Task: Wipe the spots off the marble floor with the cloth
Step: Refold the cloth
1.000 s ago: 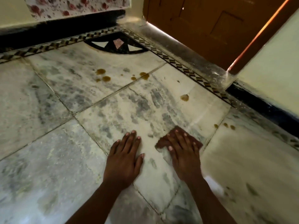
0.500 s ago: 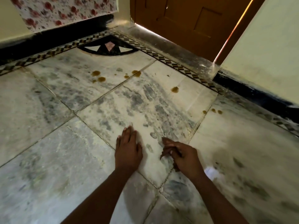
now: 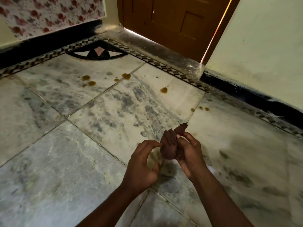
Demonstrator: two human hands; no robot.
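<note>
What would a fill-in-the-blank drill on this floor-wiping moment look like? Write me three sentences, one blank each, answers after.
1. The right hand holds the dark brown ____ above the marble floor.
2. The cloth is ____ the floor, not pressed on it.
3. The amber spots lie between the hands and the wooden ____.

Missing words: cloth; lifted off; door
</note>
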